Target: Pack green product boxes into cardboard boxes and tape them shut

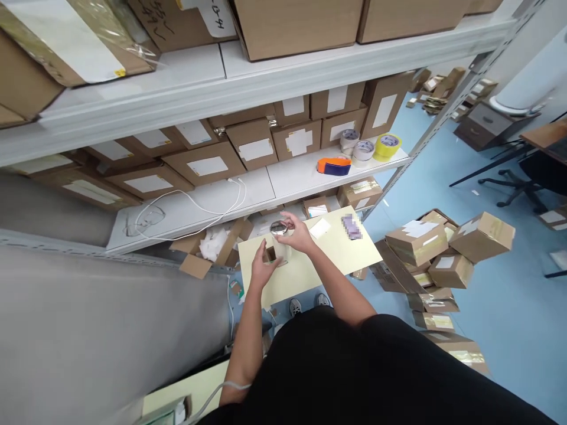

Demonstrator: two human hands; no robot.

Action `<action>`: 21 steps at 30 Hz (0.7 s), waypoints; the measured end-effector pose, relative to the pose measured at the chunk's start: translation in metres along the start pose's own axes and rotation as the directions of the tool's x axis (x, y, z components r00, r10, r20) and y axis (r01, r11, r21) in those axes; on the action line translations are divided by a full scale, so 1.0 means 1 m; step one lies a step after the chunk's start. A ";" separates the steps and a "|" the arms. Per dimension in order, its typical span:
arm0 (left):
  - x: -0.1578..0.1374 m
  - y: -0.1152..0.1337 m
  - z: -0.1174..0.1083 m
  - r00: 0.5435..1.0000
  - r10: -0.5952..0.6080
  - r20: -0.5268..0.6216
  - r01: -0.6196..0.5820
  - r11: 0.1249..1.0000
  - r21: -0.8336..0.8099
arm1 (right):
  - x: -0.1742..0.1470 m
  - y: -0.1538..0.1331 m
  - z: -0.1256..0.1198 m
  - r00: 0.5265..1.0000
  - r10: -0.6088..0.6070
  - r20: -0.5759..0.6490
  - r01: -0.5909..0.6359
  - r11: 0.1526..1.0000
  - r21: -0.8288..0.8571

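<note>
Left hand: your left hand [262, 268] wraps a small open box [270, 254].
Right hand: your right hand [297, 234] pinches a round shiny piece [278, 227] above it.
Under both: a pale board [336, 254].

L hand [261, 267] holds small box [270, 254]; R hand [297, 234] grips tape roll [279, 228] above.

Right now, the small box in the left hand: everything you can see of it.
The small box looks like plain brown cardboard, open, its dark inside facing the camera. The left hand cups it from below and the side, above the pale yellow board. The right hand holds a shiny round object just above it. Whether they touch is unclear. No label visible.
</note>
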State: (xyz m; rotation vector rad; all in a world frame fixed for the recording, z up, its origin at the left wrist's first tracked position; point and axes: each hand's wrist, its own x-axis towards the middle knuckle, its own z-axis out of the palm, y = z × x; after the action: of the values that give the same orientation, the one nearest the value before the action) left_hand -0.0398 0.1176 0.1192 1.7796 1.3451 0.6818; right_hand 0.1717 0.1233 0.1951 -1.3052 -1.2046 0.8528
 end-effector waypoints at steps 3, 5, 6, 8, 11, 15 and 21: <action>0.005 0.047 0.005 0.996 0.072 -0.056 -0.076 0.994 -0.077 | 0.001 -0.007 0.004 1.000 -0.005 0.020 0.005 1.000 0.023; 0.009 0.072 0.008 0.982 0.088 -0.169 -0.096 0.995 -0.039 | 0.001 -0.012 0.003 1.000 0.025 0.019 -0.025 0.999 0.046; 0.011 0.082 0.009 0.971 0.088 -0.223 -0.096 0.995 -0.025 | 0.000 -0.014 0.001 0.999 0.049 0.021 -0.050 0.997 0.063; 0.012 0.096 0.009 0.955 0.082 -0.286 -0.091 0.996 -0.019 | -0.001 -0.014 -0.009 0.993 0.093 0.067 -0.101 0.989 0.113; 0.013 0.105 0.005 0.963 0.024 -0.268 -0.081 0.976 -0.202 | -0.007 -0.007 -0.034 0.966 0.121 0.227 -0.170 0.962 0.211; 0.014 0.112 0.003 0.979 -0.038 -0.199 -0.082 0.823 -0.562 | -0.022 0.005 -0.058 0.866 0.146 0.479 -0.290 0.926 0.242; 0.012 0.131 0.008 0.997 -0.030 -0.071 -0.023 0.771 -0.636 | -0.048 0.007 -0.046 0.893 0.113 0.436 -0.269 0.910 0.315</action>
State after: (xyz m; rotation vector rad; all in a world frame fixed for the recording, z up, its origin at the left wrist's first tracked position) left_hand 0.0399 0.1102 0.2242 1.1998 0.9880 1.0679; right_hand 0.2061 0.0671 0.1867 -0.9707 -1.1655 1.4830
